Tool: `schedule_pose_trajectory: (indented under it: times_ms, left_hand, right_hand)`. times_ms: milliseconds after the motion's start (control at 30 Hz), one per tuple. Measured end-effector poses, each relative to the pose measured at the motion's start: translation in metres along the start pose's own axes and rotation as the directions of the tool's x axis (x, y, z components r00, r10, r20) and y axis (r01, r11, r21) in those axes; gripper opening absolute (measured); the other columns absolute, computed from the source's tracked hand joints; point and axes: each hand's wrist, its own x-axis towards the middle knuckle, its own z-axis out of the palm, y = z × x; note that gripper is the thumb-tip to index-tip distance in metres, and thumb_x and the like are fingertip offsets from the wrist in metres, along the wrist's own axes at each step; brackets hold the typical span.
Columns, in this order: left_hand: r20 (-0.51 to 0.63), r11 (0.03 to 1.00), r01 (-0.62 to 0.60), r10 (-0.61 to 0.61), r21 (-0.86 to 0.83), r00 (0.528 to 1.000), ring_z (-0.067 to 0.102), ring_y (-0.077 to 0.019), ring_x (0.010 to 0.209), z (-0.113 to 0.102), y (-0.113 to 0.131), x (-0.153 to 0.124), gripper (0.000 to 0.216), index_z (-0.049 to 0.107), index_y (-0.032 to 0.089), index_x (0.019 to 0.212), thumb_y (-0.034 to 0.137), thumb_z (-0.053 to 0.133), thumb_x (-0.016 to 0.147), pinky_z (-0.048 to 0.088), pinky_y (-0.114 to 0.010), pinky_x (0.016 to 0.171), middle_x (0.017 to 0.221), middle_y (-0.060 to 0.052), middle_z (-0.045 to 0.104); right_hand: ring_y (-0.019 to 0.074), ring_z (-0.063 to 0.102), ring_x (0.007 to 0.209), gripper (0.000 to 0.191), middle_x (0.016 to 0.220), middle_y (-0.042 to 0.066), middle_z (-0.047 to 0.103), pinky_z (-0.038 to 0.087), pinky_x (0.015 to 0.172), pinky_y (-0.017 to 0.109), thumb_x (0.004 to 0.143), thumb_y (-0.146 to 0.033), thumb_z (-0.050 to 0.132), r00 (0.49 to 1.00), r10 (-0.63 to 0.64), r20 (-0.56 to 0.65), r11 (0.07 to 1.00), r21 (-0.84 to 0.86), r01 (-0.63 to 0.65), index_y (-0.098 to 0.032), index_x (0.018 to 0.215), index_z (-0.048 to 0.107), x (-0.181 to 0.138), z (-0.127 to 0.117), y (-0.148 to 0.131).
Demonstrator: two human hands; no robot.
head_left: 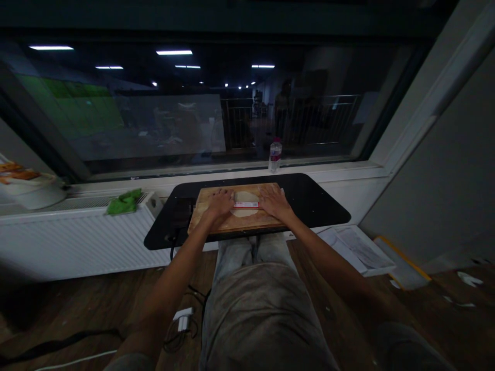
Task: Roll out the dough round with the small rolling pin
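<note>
A pale, flat round of dough (244,212) lies on a wooden board (251,222). Across the dough runs a thin rolling pin (246,205), of which only the middle shows, with a white and red label. My left hand (221,201) rests palm down over its left end, fingers stretched forward. Over the right end lies my right hand (274,200), also flat, its fingers spread toward the far side of the board. Both ends of the pin are hidden beneath my hands.
The board sits on a black tabletop (309,203) below a window. A bottle (275,156) stands on the sill. To the left are a white radiator (77,242), a green cloth (124,202) and a white bucket (33,190). A white box (358,250) and cables with an adapter (183,320) are on the floor.
</note>
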Motion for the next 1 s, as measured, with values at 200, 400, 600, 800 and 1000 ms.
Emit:
schedule_pose_trajectory:
  times_ms: [200,400,600,800,1000]
  left_hand:
    - [0.034,0.999,-0.026,0.025,0.029,0.999,0.062,-0.0360,0.147,-0.008,0.003,-0.006,0.049,0.068,0.017,0.153,0.026,0.040,0.114,0.048,-0.055,0.125,0.156,-0.019,0.071]
    - [-0.056,0.997,-0.053,0.056,0.053,0.997,0.066,-0.0321,0.140,-0.012,0.009,-0.014,0.045,0.072,0.019,0.145,0.025,0.041,0.114,0.048,-0.050,0.122,0.149,-0.016,0.075]
    - [-0.229,0.999,-0.027,0.021,-0.022,0.973,0.066,-0.0356,0.138,-0.009,0.011,-0.022,0.038,0.078,0.020,0.134,0.027,0.048,0.111,0.046,-0.053,0.122,0.140,-0.016,0.080]
    - [-0.440,0.971,-0.058,-0.051,-0.231,0.896,0.061,-0.0375,0.137,-0.013,0.014,-0.026,0.038,0.071,0.020,0.140,0.023,0.055,0.106,0.047,-0.055,0.121,0.145,-0.016,0.074]
    - [-0.601,0.936,-0.016,-0.213,-0.352,0.770,0.061,-0.0389,0.133,-0.022,0.017,-0.038,0.027,0.069,0.021,0.129,0.026,0.060,0.104,0.048,-0.057,0.118,0.137,-0.019,0.066]
  right_hand:
    - [0.0443,0.030,0.172,0.065,0.183,0.021,0.044,0.021,0.140,0.070,0.120,-0.039,0.032,0.999,-0.005,-0.053,1.000,-0.016,0.004,-0.014,0.179,0.042,-0.022,0.000,-0.008]
    - [0.0409,0.044,0.163,0.060,0.177,0.020,0.053,0.028,0.136,0.068,0.119,-0.033,0.033,0.994,-0.035,-0.106,0.999,-0.007,0.034,-0.016,0.174,0.049,-0.033,-0.005,-0.014]
    - [0.0353,0.058,0.144,0.046,0.151,0.018,0.073,0.036,0.130,0.055,0.119,-0.040,0.049,0.935,-0.303,-0.185,0.951,-0.001,0.308,-0.018,0.151,0.073,-0.041,-0.008,-0.005]
    - [0.0306,0.062,0.140,0.042,0.149,0.015,0.073,0.046,0.122,0.044,0.115,-0.033,0.062,0.949,-0.265,-0.172,0.951,0.116,0.286,-0.020,0.154,0.072,-0.035,-0.008,0.001]
    - [0.0317,0.065,0.141,0.047,0.158,0.011,0.068,0.053,0.113,0.043,0.116,-0.038,0.060,0.969,-0.148,-0.196,0.955,0.226,0.192,-0.028,0.161,0.066,-0.013,-0.006,-0.007]
